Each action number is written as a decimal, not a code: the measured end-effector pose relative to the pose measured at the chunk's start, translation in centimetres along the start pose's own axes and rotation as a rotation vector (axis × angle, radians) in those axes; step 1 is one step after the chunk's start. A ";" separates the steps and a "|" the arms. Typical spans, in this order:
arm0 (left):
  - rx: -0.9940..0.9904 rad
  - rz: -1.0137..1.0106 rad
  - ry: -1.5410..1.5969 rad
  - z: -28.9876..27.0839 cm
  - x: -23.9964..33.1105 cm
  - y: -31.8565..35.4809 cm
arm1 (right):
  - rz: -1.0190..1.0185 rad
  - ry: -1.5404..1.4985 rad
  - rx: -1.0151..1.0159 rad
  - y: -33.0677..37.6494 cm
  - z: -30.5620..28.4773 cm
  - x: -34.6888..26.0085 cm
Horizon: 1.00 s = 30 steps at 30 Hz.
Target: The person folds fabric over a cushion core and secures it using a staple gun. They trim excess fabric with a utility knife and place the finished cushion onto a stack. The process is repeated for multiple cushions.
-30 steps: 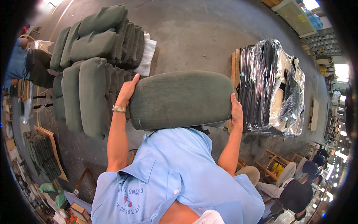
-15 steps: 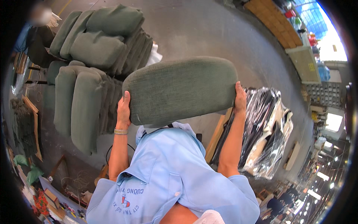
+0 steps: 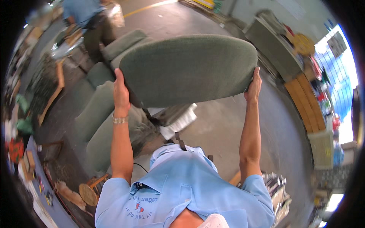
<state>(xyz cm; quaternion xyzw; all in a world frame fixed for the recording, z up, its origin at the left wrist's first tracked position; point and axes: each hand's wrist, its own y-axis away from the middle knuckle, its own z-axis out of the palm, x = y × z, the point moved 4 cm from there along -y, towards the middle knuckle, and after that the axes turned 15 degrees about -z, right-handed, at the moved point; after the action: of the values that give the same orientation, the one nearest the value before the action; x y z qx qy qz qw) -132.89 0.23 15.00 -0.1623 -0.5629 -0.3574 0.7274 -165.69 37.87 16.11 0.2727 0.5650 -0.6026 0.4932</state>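
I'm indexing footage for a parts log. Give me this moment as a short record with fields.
Left hand: grips left end of green cushion
Right hand: grips its right end
Left wrist: metal-banded watch
Left side: more green cushions
Upper left: person in blue top
Lower right: shiny-wrapped bundle

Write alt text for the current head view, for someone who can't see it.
A large grey-green cushion is held up by its two ends between the left hand and right hand of a person in a light blue shirt. More cushions are grouped at left, and another person in blue is at the upper left.
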 end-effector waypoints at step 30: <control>0.929 0.339 -0.174 2.9 13.2 4.3 | 0.018 -0.473 -0.611 -17.4 24.1 6.3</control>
<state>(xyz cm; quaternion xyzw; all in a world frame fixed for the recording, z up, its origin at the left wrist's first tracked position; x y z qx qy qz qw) -130.49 0.63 28.93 0.0603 -0.6867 0.0692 0.7212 -178.14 10.99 22.87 -0.0285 0.5866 -0.4484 0.6739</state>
